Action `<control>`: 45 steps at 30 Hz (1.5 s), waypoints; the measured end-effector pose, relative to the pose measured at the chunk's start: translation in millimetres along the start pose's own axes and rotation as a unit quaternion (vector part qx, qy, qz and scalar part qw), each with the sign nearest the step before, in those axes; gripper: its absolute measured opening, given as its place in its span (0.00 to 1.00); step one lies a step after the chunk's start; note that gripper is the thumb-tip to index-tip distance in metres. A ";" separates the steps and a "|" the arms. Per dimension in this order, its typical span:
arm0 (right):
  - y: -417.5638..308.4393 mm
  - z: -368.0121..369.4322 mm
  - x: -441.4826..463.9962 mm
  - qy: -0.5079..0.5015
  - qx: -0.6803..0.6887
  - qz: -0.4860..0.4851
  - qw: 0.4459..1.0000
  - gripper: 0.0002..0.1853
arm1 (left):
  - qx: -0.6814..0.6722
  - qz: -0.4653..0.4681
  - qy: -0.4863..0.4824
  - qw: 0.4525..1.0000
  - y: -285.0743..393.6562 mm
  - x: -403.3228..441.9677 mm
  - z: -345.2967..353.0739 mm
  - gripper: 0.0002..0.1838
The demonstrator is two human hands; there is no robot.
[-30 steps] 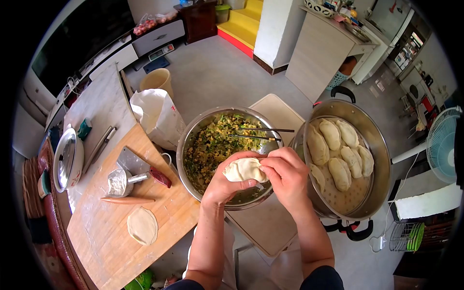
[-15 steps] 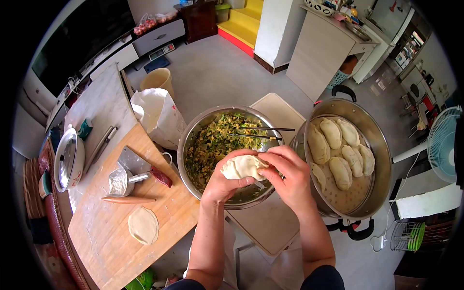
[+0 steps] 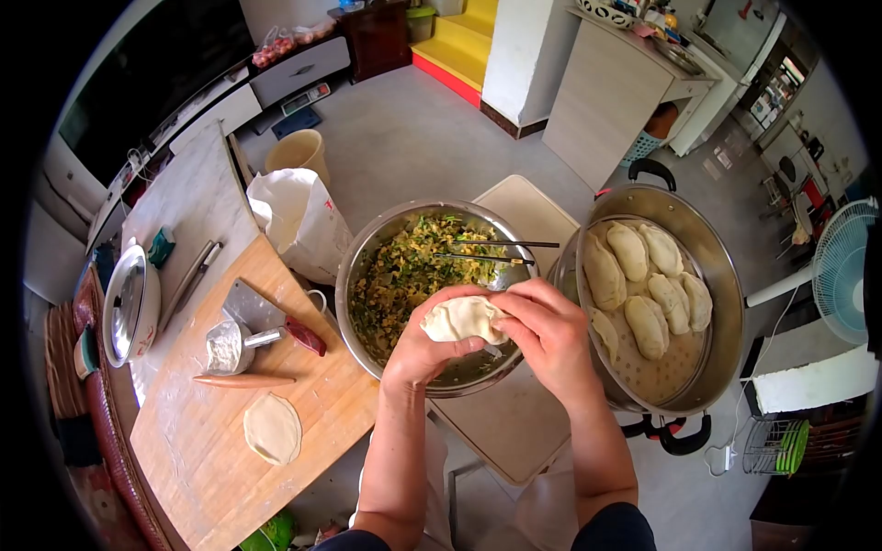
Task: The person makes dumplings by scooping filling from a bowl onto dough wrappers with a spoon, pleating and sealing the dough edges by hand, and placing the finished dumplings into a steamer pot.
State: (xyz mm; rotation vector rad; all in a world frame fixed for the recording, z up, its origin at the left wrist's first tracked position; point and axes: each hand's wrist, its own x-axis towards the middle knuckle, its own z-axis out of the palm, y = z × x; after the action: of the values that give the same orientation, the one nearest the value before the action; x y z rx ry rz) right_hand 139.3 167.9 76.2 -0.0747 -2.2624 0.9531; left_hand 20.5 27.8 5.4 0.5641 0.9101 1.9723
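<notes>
A pale folded dumpling [image 3: 459, 319] lies in my left hand [image 3: 418, 349], whose fingers curl behind it with the thumb along its lower side. My right hand [image 3: 547, 331] pinches the dumpling's right end between thumb and fingers. Both hands are over the near edge of a steel bowl [image 3: 354, 344] of chopped green and yellow filling [image 3: 409, 266]. Two dark chopsticks [image 3: 496, 244] rest across the bowl's right side. Right of my hands, a steamer pot [image 3: 726, 340] holds several dumplings [image 3: 647, 327]. A round dough wrapper [image 3: 272, 429] lies flat on the wooden board [image 3: 340, 413].
On the board are a cleaver [image 3: 250, 305], a metal cup of flour [image 3: 225, 347] and a rolling pin [image 3: 243, 379]. A white sack [image 3: 308, 225] stands behind the board. A lidded basin [image 3: 131, 303] sits at the left; a fan [image 3: 843, 271] stands at the right.
The fingers of my right hand have shifted slightly along the dumpling's right end. My left hand still cradles it, nearly unmoved.
</notes>
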 end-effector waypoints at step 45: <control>-14.7 5.1 3.4 0.023 0.052 -0.017 0.998 0.25 | -0.058 0.095 -0.038 0.993 -4.9 -0.8 -4.8 0.31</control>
State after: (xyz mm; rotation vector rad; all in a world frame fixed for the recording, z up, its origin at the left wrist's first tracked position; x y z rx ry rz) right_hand 136.5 155.1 85.2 -0.0124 -2.1610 1.0381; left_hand 20.2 27.0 -1.4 0.6749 0.7127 2.1432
